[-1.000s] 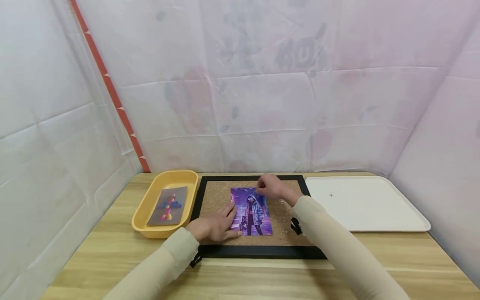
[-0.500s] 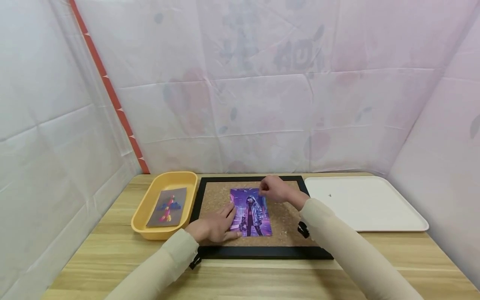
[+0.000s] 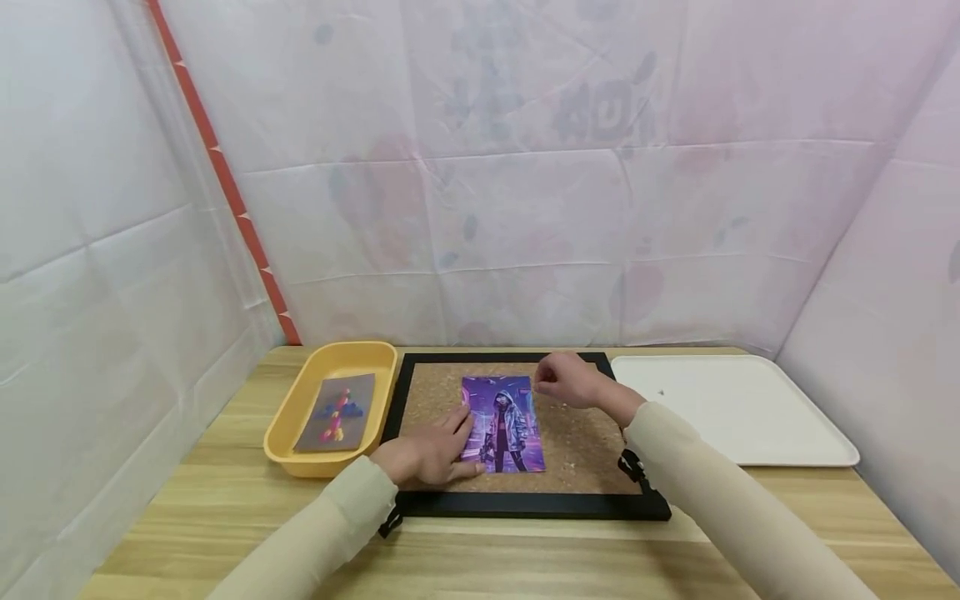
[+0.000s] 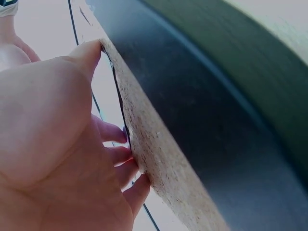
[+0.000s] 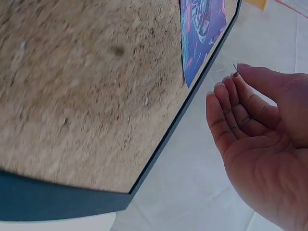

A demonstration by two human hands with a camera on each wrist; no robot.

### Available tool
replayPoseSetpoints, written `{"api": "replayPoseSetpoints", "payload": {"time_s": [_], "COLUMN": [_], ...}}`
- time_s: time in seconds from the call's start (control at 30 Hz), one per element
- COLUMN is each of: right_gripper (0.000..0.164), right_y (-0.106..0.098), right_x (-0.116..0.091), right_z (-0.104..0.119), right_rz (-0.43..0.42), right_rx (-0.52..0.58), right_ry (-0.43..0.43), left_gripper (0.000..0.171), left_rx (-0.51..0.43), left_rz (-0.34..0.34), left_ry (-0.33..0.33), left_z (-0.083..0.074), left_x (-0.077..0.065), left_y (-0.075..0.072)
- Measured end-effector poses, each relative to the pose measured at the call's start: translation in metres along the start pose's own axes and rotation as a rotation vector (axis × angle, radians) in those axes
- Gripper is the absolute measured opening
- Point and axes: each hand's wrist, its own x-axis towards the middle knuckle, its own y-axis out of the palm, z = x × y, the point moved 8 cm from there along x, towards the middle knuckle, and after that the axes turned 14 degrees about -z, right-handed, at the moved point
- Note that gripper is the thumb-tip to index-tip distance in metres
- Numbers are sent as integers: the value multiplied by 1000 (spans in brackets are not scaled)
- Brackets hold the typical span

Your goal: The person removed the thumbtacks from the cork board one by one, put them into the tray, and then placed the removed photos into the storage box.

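With twelve o'clock toward the cloth wall point(image 3: 517, 225), a purple print point(image 3: 504, 425) of a hooded figure lies face up on the cork board point(image 3: 592, 433), near its middle. The person's left hand point(image 3: 431, 450), fingers straight and thumb spread wide, presses on the print's edge from nine round to seven o'clock, gripping nothing. At one o'clock, the right hand point(image 3: 573, 382) pinches a tiny pin point(image 5: 236, 73) between thumb and forefinger, the remaining fingers bent loosely; in the right wrist view a gap shows between that pinch and the print's corner. Narrow strips of cork part the print from the black frame point(image 3: 525, 503) at twelve and six o'clock; a wider stretch runs along three o'clock, beneath the right forearm's side. To the board's nine o'clock, just beside the frame, sits a yellow basin point(image 3: 294, 408) bearing a second, grey picture point(image 3: 337, 412) with bright coloured shapes. To its three o'clock, close along the frame, stretches a white tray point(image 3: 742, 417) with a small dark speck point(image 3: 661, 392) toward its ten o'clock, too small to identify. The tray's five o'clock corner nears the wooden table's point(image 3: 450, 558) edge; bare wood runs along the board's six o'clock side, crossed by both sleeves point(image 3: 315, 533).
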Motion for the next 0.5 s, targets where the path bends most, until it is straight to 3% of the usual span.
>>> {"api": "replayPoseSetpoints", "payload": {"time_s": [0.5], "right_gripper": [11], "right_y": [-32], "right_x": [-22], "right_z": [-17], "right_rz": [-44], "right_rx": [2], "right_ry": [0], "left_gripper": [88], "left_rx": [-20], "left_rz": [-13], "left_ry": [-4], "left_z": [1], "left_x": [-2], "left_y": [-2]}}
